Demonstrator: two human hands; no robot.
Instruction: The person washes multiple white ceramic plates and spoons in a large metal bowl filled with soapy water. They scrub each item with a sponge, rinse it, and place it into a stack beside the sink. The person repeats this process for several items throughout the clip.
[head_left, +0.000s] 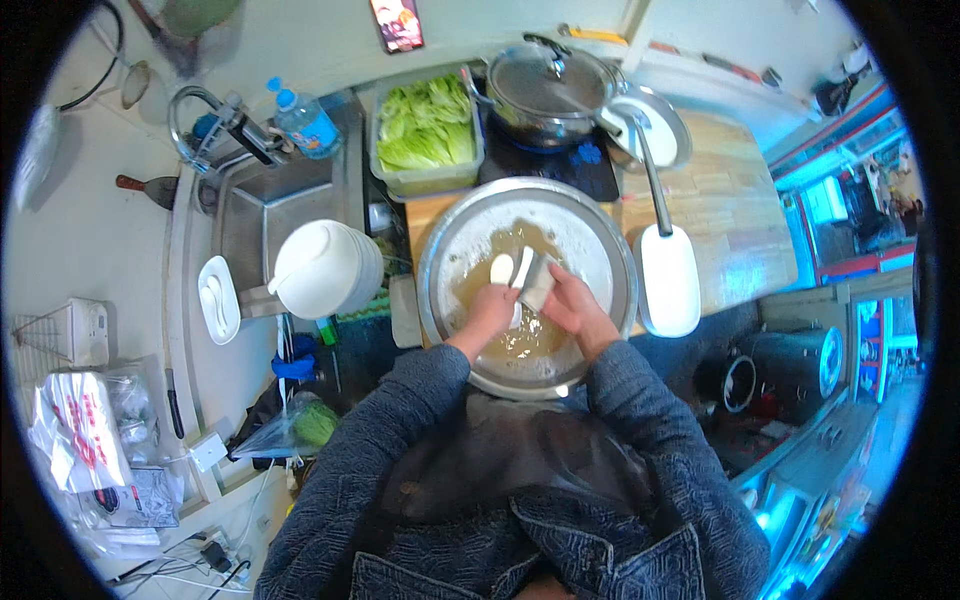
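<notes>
Both hands are over a wide steel basin (439, 259) of cloudy, brownish water with foam on it. In my left hand (489, 313) are white soup spoons; one spoon's bowl (501, 267) points away from me. A second slim white piece (525, 262), probably another spoon, stands beside it against a greyish cloth (538, 282). My right hand (576, 304) grips that cloth and presses it near the spoons. Fingers and cloth hide the spoon handles in part.
Left of the basin, a stack of white bowls (322, 270) stands by the sink (281, 199). A lettuce tub (386, 176) and a lidded pot (555, 90) are behind. To the right lie a white rectangular dish (669, 289) and a ladle (654, 180) by a steel bowl (681, 135).
</notes>
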